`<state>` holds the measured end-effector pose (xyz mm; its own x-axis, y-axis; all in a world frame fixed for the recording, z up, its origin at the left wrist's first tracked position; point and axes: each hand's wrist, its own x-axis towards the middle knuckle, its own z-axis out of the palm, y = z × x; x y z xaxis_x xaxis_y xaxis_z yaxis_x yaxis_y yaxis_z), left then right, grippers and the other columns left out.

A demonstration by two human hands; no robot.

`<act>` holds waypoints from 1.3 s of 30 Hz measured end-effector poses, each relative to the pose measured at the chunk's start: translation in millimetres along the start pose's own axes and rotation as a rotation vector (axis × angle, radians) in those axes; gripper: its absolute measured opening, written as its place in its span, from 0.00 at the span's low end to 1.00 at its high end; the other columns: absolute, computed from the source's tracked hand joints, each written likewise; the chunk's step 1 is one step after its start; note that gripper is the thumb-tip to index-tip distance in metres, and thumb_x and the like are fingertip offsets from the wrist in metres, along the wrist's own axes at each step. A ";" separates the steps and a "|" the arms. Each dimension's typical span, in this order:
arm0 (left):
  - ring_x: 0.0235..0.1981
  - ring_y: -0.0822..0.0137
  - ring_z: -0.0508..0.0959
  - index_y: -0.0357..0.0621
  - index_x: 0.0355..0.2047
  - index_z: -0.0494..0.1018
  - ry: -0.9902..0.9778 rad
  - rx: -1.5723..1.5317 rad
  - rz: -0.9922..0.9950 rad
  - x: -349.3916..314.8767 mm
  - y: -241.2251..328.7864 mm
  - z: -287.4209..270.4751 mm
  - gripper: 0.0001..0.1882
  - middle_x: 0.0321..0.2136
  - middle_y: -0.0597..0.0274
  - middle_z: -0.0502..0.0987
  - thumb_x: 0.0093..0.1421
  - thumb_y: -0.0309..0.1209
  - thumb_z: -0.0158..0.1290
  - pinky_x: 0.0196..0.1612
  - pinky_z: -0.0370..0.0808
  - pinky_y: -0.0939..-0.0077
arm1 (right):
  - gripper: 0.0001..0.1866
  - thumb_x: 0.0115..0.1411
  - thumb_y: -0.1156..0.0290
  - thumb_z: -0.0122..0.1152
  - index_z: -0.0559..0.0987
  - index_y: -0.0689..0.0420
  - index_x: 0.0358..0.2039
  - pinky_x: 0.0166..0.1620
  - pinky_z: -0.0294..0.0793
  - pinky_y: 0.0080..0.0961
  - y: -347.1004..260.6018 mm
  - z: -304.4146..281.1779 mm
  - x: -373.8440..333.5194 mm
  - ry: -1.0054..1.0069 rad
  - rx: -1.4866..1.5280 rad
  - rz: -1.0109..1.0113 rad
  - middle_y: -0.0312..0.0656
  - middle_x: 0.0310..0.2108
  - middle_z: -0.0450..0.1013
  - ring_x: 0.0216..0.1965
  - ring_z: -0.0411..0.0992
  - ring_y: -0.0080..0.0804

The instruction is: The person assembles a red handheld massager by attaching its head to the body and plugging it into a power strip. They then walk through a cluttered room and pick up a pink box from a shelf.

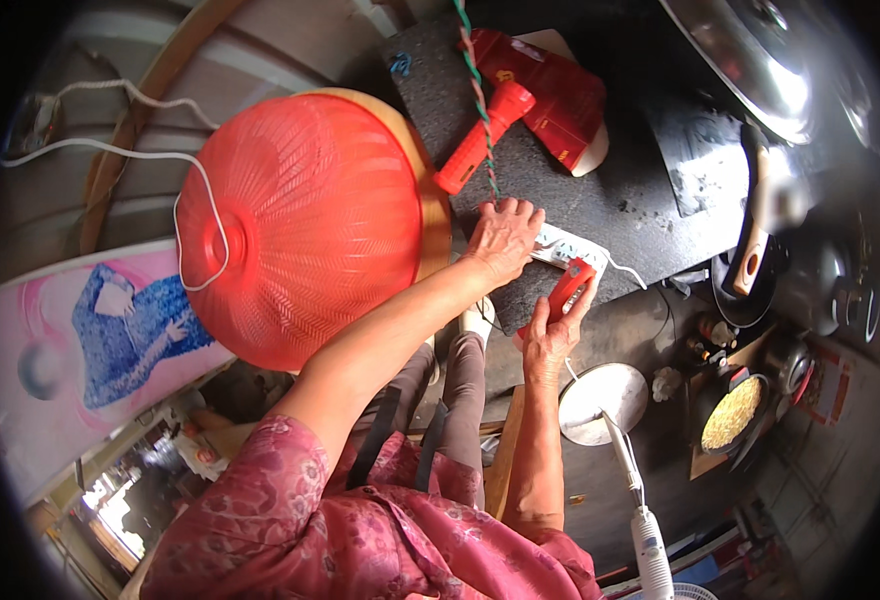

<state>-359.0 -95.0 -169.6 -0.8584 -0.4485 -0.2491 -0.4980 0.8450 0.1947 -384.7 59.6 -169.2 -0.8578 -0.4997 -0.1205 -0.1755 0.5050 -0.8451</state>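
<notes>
My left hand [503,240] reaches across the corner of the dark stone-look tabletop [630,230], its fingers curled over the left end of a white power strip [572,246]. A white cord runs off the strip's right end. In my right hand [552,335] is a red plastic handheld device [566,290], gripped just in front of the strip; my fingers hide part of it. Just beyond my left hand lies a red flashlight [485,138], tilted with its head toward the far right. Behind it rests a crumpled red package [570,115].
A large red mesh dome [300,210] stands at left beside my left forearm. A twisted green-and-red cord [477,85] hangs over the table. A standing fan [650,550] is by my right arm. Pans, including one with yellow food [731,415], are at right; a shiny lid [760,60] is far right.
</notes>
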 end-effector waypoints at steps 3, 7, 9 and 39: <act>0.43 0.62 0.66 0.44 0.51 0.63 -0.012 -0.002 -0.012 -1.0 0.0 1.1 0.34 0.39 0.60 0.67 0.44 0.39 0.60 0.38 0.63 0.62 | 0.40 0.52 0.75 0.52 0.45 0.48 0.63 0.44 0.68 0.30 -16.8 -4.0 2.4 -0.048 0.010 0.117 0.53 0.46 0.68 0.40 0.70 0.38; 0.42 0.63 0.67 0.45 0.48 0.64 0.025 0.058 -0.044 -1.3 2.7 9.0 0.31 0.39 0.61 0.67 0.44 0.38 0.59 0.38 0.64 0.64 | 0.40 0.50 0.74 0.53 0.46 0.49 0.62 0.42 0.70 0.32 -9.8 -7.7 4.2 -0.102 -0.009 0.133 0.56 0.44 0.69 0.39 0.72 0.43; 0.42 0.64 0.67 0.45 0.44 0.66 0.066 0.059 -0.048 -2.8 2.8 11.0 0.27 0.38 0.61 0.68 0.42 0.37 0.59 0.38 0.64 0.64 | 0.40 0.50 0.75 0.54 0.47 0.49 0.62 0.45 0.69 0.32 -8.8 -10.0 4.6 -0.128 -0.012 0.163 0.55 0.46 0.68 0.42 0.71 0.44; 0.42 0.61 0.68 0.43 0.41 0.70 0.043 0.067 -0.048 10.7 -4.6 20.4 0.15 0.37 0.60 0.69 0.53 0.31 0.46 0.41 0.65 0.57 | 0.38 0.51 0.73 0.51 0.45 0.59 0.60 0.44 0.68 0.40 -20.9 4.6 41.1 -0.255 -0.499 -0.247 0.62 0.44 0.67 0.43 0.68 0.57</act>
<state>-363.3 -97.7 -192.5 -0.8392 -0.4996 -0.2149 -0.5302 0.8395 0.1191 -414.1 25.3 -158.9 -0.6313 -0.7654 -0.1250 -0.6123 0.5908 -0.5254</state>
